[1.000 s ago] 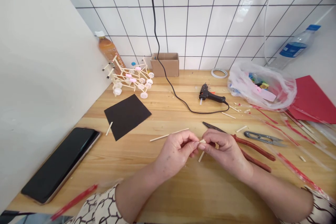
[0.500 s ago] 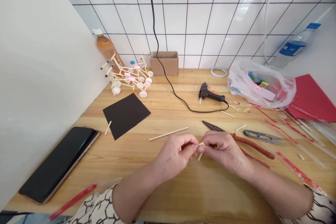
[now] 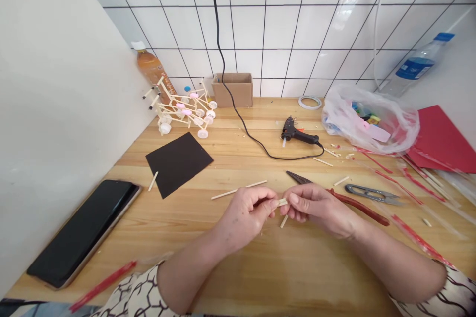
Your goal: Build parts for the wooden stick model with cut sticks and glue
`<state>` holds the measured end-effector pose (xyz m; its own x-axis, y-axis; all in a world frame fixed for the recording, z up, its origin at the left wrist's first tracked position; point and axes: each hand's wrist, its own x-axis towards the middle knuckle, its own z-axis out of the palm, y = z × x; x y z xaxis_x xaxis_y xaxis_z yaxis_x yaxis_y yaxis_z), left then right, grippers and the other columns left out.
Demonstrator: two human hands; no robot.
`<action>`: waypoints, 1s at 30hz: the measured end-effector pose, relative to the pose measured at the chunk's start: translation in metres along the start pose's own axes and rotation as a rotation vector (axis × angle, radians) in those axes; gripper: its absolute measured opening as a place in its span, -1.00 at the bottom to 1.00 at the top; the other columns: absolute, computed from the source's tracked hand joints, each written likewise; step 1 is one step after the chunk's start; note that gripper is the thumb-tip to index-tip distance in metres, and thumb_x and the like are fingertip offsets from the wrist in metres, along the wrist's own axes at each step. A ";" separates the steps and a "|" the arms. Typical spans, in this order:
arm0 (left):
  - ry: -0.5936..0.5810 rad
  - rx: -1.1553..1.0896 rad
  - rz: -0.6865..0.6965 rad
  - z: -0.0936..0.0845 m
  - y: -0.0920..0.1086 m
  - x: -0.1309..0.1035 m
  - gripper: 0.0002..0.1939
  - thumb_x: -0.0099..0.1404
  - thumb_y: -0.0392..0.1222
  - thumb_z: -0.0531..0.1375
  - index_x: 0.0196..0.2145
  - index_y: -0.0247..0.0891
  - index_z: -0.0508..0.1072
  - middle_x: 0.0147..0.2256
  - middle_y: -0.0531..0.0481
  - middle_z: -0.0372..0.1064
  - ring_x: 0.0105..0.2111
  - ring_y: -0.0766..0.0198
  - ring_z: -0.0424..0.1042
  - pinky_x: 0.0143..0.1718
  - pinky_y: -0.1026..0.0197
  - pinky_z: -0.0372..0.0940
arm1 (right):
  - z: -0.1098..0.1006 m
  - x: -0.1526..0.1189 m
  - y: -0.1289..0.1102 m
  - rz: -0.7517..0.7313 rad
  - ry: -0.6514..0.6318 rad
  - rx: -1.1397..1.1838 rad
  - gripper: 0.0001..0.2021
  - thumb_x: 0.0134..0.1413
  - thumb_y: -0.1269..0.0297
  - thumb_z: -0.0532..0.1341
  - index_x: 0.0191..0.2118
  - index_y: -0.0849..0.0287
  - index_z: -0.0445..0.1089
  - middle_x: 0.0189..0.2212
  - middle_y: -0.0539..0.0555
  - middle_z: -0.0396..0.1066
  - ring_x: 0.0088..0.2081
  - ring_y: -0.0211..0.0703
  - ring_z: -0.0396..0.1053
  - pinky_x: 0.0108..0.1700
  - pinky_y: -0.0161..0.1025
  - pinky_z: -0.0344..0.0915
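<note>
Wood (image 3: 282, 202) in hand (image 3: 247, 213), bits (image 3: 379, 133) in bag (image 3: 337, 115)

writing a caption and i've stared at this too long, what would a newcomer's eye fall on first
Probably the left grip and right grip, close together low in the middle, with a small pale piece between them. Next might come the large dark phone at lower left, then the spindly wheeled model by the amber bottle at back left. The red card also stands out at far right.
</note>
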<state>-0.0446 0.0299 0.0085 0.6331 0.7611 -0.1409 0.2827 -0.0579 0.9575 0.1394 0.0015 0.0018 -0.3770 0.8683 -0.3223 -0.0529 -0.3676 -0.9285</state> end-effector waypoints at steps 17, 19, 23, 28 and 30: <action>-0.047 -0.072 0.034 -0.001 0.006 0.000 -0.76 0.22 -0.21 0.04 -0.56 -0.32 0.35 -0.59 0.09 0.21 -0.56 0.41 0.17 -0.52 0.36 0.09 | 0.006 0.006 0.010 0.067 -0.005 0.277 -0.68 -0.21 0.11 0.37 -0.60 0.32 0.40 -0.67 -0.03 0.34 -0.64 -0.46 0.14 -0.57 -0.42 -0.05; -0.052 -0.059 0.030 -0.001 0.006 0.000 -0.76 0.21 -0.21 0.04 -0.57 -0.33 0.34 -0.60 0.08 0.20 -0.56 0.40 0.16 -0.52 0.36 0.09 | 0.007 0.006 0.011 0.039 0.005 0.209 -0.66 -0.19 0.08 0.35 -0.59 0.32 0.40 -0.66 -0.02 0.34 -0.63 -0.45 0.15 -0.56 -0.41 -0.03; -0.061 -0.029 0.028 -0.003 0.006 0.000 -0.75 0.20 -0.23 0.04 -0.59 -0.32 0.32 -0.61 0.08 0.19 -0.57 0.41 0.14 -0.53 0.35 0.07 | 0.006 0.006 0.013 0.017 0.015 0.119 -0.64 -0.17 0.04 0.33 -0.57 0.31 0.40 -0.64 -0.01 0.36 -0.63 -0.44 0.13 -0.55 -0.40 -0.02; -0.068 -0.002 0.011 -0.005 0.004 0.001 -0.76 0.21 -0.20 0.05 -0.54 -0.33 0.40 -0.60 0.05 0.23 -0.57 0.39 0.15 -0.54 0.34 0.07 | 0.002 0.005 0.007 0.025 -0.046 0.053 -0.64 -0.08 0.02 0.26 -0.54 0.30 0.42 -0.65 -0.02 0.33 -0.62 -0.42 0.14 -0.55 -0.39 0.01; -0.060 0.022 0.000 -0.005 0.003 0.001 -0.75 0.21 -0.18 0.05 -0.52 -0.33 0.41 -0.61 0.06 0.22 -0.59 0.40 0.13 -0.56 0.34 0.05 | -0.001 0.004 0.002 -0.005 -0.057 -0.031 -0.62 0.00 0.00 0.20 -0.50 0.29 0.43 -0.64 -0.02 0.32 -0.59 -0.39 0.17 -0.51 -0.38 0.06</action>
<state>-0.0469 0.0335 0.0127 0.6751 0.7210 -0.1560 0.2981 -0.0732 0.9517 0.1386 0.0045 -0.0018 -0.4290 0.8493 -0.3076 -0.0268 -0.3523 -0.9355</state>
